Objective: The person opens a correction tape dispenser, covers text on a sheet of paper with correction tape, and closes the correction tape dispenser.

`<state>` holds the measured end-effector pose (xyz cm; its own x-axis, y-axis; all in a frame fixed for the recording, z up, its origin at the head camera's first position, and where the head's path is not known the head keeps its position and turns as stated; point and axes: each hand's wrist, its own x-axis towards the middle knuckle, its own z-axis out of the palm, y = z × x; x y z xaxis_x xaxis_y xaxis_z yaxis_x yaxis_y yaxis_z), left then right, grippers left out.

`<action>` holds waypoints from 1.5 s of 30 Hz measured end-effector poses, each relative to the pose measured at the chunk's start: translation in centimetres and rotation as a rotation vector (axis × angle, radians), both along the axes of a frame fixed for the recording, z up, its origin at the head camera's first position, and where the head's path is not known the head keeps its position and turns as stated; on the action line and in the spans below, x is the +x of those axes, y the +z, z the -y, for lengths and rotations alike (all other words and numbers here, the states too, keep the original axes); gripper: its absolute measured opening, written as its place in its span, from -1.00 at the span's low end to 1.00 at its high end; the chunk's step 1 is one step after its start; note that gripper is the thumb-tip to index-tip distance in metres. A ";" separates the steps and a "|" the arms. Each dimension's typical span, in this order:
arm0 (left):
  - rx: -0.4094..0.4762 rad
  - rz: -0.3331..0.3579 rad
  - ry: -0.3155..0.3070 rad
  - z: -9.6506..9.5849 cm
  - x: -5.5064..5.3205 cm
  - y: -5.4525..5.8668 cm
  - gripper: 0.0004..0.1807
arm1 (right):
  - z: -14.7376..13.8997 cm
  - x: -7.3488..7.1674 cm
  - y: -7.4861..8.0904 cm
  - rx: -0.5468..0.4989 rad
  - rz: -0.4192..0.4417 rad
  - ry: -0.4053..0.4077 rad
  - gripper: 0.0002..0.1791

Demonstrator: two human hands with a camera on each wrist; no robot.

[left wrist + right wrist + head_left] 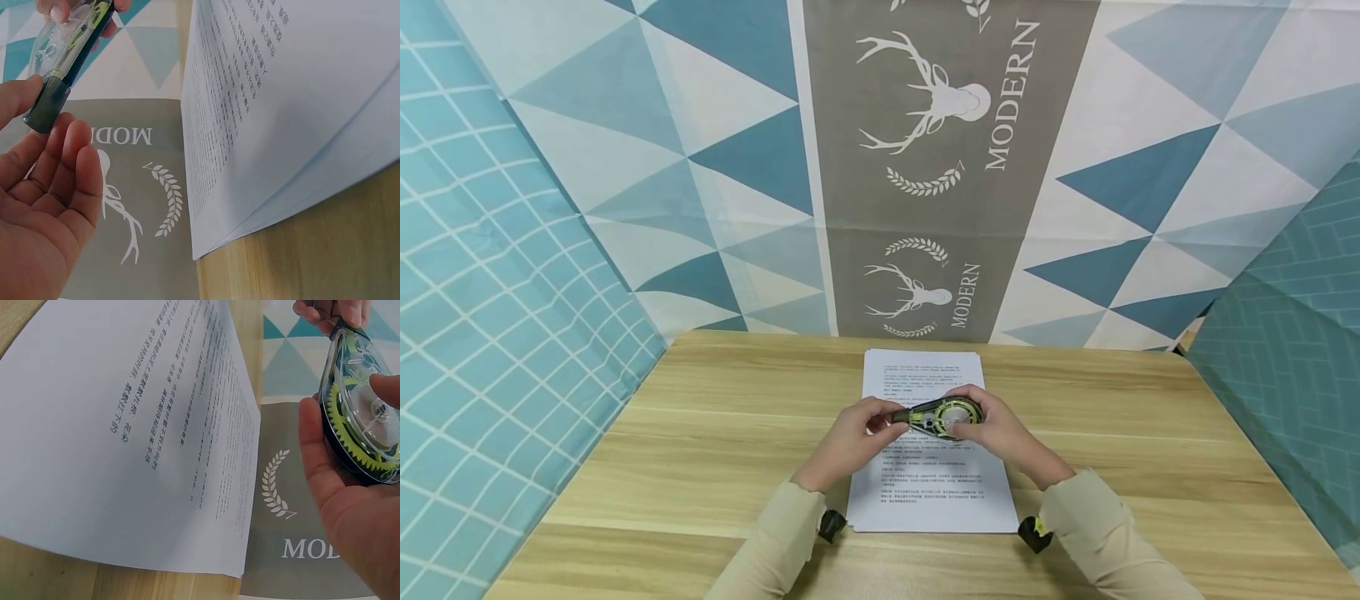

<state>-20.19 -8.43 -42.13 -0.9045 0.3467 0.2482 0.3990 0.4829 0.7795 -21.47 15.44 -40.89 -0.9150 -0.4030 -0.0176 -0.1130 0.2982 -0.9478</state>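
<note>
A correction tape dispenser (pixel 942 417) with a clear case and green gear wheels is held above the printed sheets (pixel 925 517). My right hand (pixel 996 429) grips its wide body, thumb on the clear side, as the right wrist view shows with the green gear (pixel 350 434). At the narrow end, my left hand (pixel 859 433) pinches the dark cap (pixel 47 105) between thumb and fingers. The cap covers the tip, so the tip itself is hidden. In the left wrist view the other fingers of the left hand curl loosely below the cap.
The sheets form a stack on a wooden table (pixel 730 433). Behind the table hangs a patterned cloth (pixel 917 208) with deer heads and triangles. A tiled blue cloth (pixel 497 333) hangs at the left, a green one (pixel 1292 350) at the right.
</note>
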 end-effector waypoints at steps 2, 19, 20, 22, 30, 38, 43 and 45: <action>0.003 0.000 0.003 0.0 0.0 0.1 -0.72 | 0.0 0.0 0.0 0.000 -0.001 0.000 -0.57; -0.011 -0.026 -0.009 0.1 0.1 0.3 -0.75 | 0.0 -0.2 -0.2 -0.005 0.002 0.003 -0.56; -0.012 -0.027 -0.010 0.1 0.1 0.3 -0.75 | 0.0 -0.2 -0.2 -0.007 0.003 0.003 -0.56; -0.016 -0.030 -0.011 0.1 0.1 0.2 -0.74 | 0.0 -0.2 -0.2 -0.012 0.006 0.005 -0.56; -0.030 -0.027 -0.008 0.1 0.1 0.2 -0.74 | 0.0 -0.1 -0.3 -0.026 0.001 0.014 -0.57; -0.031 -0.016 0.018 0.3 0.0 0.2 -0.73 | -0.5 0.0 -0.1 0.008 -0.001 -0.036 -0.55; -0.018 -0.011 0.024 0.6 0.0 0.3 -0.74 | -1.0 -0.1 0.0 0.024 0.002 -0.062 -0.54; -0.021 -0.002 0.027 0.7 0.0 0.3 -0.72 | -1.1 -0.1 -0.1 0.022 0.006 -0.066 -0.53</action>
